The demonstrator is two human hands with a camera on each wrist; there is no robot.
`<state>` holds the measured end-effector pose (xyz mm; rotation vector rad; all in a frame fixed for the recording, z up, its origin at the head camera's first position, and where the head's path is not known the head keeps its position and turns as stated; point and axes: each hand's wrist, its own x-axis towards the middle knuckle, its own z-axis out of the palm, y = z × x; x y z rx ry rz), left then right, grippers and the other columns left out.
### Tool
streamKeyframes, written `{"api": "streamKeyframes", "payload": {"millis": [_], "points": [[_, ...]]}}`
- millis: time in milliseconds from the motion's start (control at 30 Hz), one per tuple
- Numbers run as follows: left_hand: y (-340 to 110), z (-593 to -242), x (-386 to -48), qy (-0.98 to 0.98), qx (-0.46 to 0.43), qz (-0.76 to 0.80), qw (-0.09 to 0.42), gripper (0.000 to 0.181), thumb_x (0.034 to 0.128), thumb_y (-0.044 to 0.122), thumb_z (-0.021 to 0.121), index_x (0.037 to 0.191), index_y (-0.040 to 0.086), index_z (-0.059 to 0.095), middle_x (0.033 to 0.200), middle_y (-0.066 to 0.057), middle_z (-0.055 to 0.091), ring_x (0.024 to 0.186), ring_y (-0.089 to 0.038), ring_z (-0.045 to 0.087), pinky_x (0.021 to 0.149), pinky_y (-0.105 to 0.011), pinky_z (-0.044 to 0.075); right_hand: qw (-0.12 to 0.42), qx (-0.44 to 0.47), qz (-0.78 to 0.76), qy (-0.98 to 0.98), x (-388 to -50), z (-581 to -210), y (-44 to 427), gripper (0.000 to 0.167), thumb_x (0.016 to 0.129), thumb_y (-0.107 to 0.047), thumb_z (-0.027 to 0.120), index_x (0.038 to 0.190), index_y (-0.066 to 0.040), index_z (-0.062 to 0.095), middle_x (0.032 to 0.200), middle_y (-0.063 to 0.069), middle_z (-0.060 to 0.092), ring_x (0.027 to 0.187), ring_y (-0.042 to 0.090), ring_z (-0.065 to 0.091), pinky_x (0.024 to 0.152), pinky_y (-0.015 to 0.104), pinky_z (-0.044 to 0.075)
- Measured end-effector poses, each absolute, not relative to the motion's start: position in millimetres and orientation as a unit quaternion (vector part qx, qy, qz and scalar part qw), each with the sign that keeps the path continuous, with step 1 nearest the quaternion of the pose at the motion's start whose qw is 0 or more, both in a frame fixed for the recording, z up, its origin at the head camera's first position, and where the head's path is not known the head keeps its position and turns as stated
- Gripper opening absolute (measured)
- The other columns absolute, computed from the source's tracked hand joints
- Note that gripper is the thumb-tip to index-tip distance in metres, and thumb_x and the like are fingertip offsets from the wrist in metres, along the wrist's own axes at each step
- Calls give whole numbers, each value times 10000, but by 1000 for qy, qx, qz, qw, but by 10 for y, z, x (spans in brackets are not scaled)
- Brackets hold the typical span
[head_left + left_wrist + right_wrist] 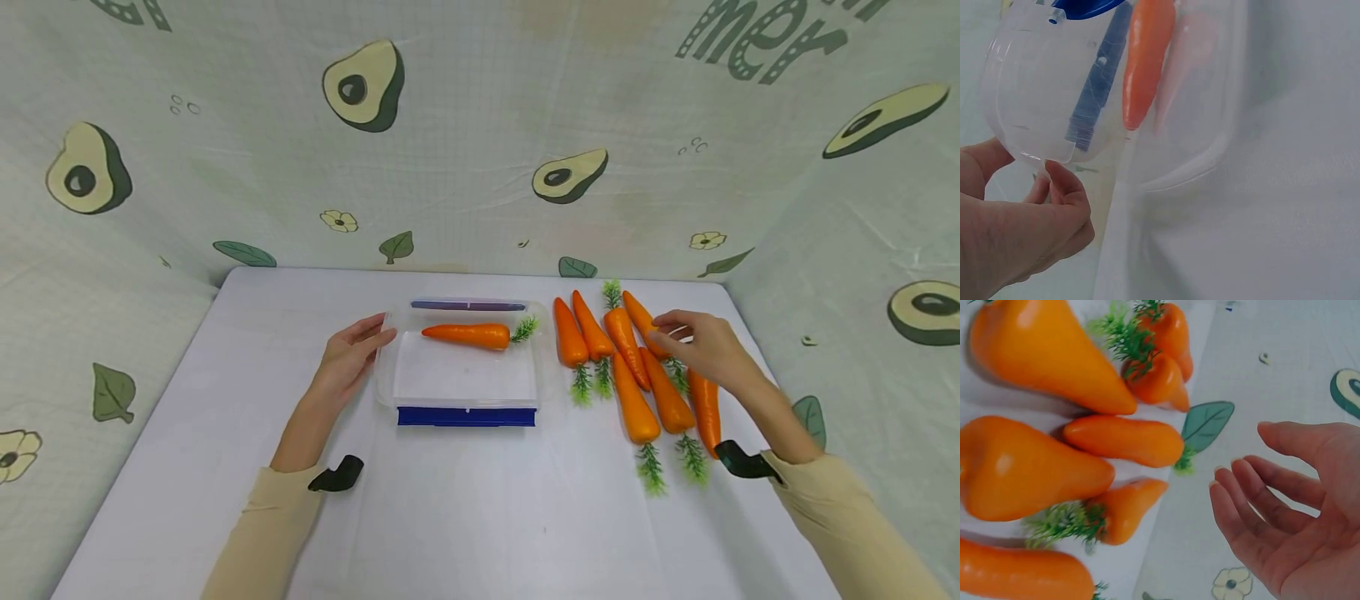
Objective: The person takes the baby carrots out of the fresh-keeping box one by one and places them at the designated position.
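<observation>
A clear plastic storage box [467,402] with blue latches stands near the middle of the table, one orange carrot [467,335] with a green top lying inside toward its back. My left hand [348,360] pinches the box's left rim between thumb and fingers; in the left wrist view that hand [1041,219] grips the clear edge. To the right of the box lie several loose carrots [635,404]. Over the far right ones hovers my right hand [703,343], fingers loosely bent. In the right wrist view this hand [1291,519] holds nothing, its thumb and fingertips apart.
A white-covered table [465,508] carries everything. Behind and beside it hangs a pale cloth [465,167] printed with avocados and leaves. The loose carrots lie close together, some touching, with green tops pointing different ways.
</observation>
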<state>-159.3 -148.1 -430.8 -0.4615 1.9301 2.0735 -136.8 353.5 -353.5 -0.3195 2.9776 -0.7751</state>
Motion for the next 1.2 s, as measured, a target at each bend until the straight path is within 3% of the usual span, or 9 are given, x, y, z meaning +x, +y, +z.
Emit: {"api": "streamKeyframes", "payload": {"millis": [233,567,1200], "points": [[-1492,-4306,-1595,672,-154,711,139,617,1015,218,677,1573,119,433,1626,-73,379,1470,-192,345,1223,-337,276,28,-128,-259,957,-1470,-3445,3306,305,1008,-187,684,1184,62,688,1080,223,718,947,375,688,703,292,578],[-1487,-4314,-1593,674,-153,710,137,609,1018,225,672,1571,126,435,1599,-71,414,1420,-191,416,1218,-324,284,39,-184,-274,943,-1624,-3341,2907,278,994,-116,689,1193,78,684,1058,193,724,949,336,678,853,520,580],[-1474,-4307,-1574,666,-143,720,132,604,1013,212,678,1559,95,446,1595,-88,419,1369,-161,434,1225,-324,274,64,-258,-248,932,-1858,-3325,2218,298,958,-94,731,1200,74,686,1138,206,706,1028,345,646,927,484,553]]}}
